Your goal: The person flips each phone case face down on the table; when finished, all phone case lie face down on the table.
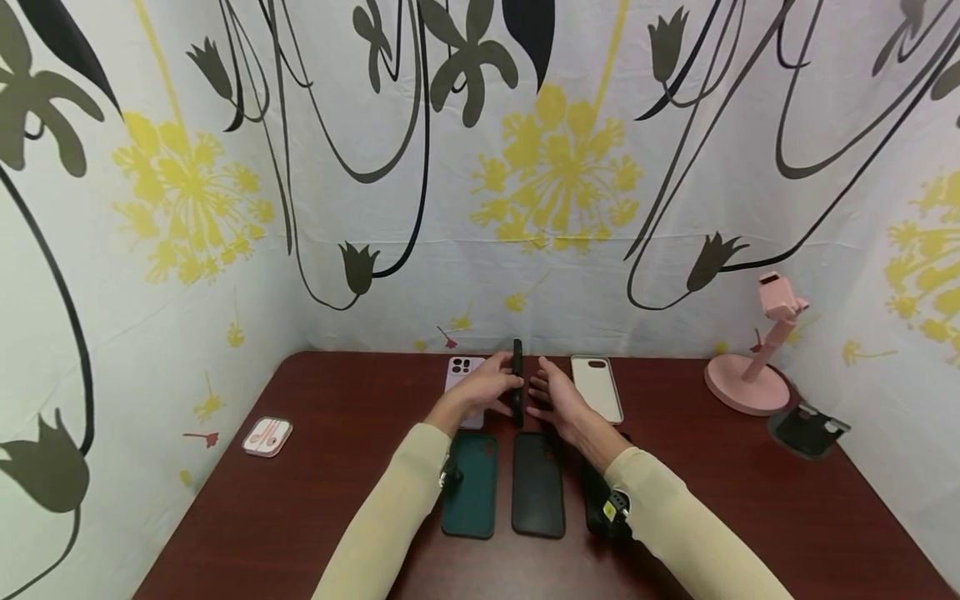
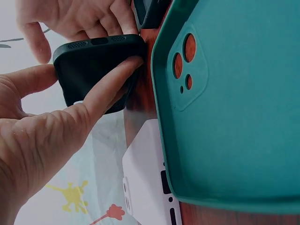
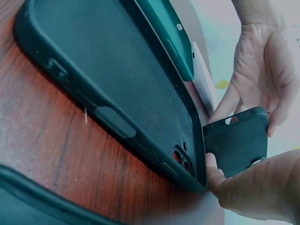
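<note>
In the head view my left hand [image 1: 478, 390] holds a black phone case [image 1: 517, 379] upright on edge, above the back of the table. The left wrist view shows the thumb and fingers of that hand [image 2: 51, 133] gripping the case [image 2: 93, 65] by its sides. My right hand [image 1: 558, 396] is just to the right, fingers spread and slightly bent, with a small gap to the case. A lilac phone or case [image 1: 457, 377] lies partly hidden behind the left hand. Nearer lie a teal phone case [image 1: 471, 492] and a dark phone case [image 1: 537, 492], side by side.
Under my right forearm another black case [image 1: 596, 500] is partly covered. A white phone case [image 1: 598, 387] lies at the back right. Farther right are a pink stand [image 1: 746, 383] and a dark transparent item [image 1: 806, 432]. A small white box [image 1: 267, 437] sits on the left.
</note>
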The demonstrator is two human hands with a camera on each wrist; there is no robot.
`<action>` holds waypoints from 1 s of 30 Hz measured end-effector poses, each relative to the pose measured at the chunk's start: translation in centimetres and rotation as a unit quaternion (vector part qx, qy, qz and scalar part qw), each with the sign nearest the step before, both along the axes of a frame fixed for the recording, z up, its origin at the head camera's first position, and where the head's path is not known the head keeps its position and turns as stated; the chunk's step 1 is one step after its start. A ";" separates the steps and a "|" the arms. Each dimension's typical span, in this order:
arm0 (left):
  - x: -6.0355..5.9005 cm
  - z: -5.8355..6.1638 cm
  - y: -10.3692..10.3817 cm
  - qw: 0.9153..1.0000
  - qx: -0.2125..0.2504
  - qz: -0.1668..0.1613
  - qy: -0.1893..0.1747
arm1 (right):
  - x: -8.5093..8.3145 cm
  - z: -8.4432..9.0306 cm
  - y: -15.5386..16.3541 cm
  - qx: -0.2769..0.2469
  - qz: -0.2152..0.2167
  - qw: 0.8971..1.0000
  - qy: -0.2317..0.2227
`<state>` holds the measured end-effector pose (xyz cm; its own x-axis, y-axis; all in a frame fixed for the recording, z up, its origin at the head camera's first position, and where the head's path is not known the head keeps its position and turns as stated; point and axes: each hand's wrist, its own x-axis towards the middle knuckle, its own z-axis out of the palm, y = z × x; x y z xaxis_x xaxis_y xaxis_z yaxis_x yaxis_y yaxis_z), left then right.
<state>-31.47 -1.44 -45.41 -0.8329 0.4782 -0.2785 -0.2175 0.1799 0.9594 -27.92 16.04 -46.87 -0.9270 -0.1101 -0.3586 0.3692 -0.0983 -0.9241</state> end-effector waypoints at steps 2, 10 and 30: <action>0.0 0.0 0.0 1.000 0.009 0.001 -0.005 | 0.0 0.0 0.0 -0.001 0.001 1.000 0.001; -0.1 -0.4 0.2 0.999 0.034 0.000 -0.004 | 0.1 0.0 0.1 -0.002 -0.017 1.000 0.001; -0.3 -0.4 -0.8 0.986 -0.123 0.006 0.109 | -0.3 0.2 -0.2 0.013 -0.025 1.000 0.005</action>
<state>-31.79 -2.25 -45.78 -0.8908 0.4087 -0.1988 -0.0141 0.4124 0.9109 -28.21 15.80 -46.64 -0.9344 -0.0551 -0.3519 0.3557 -0.0927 -0.9300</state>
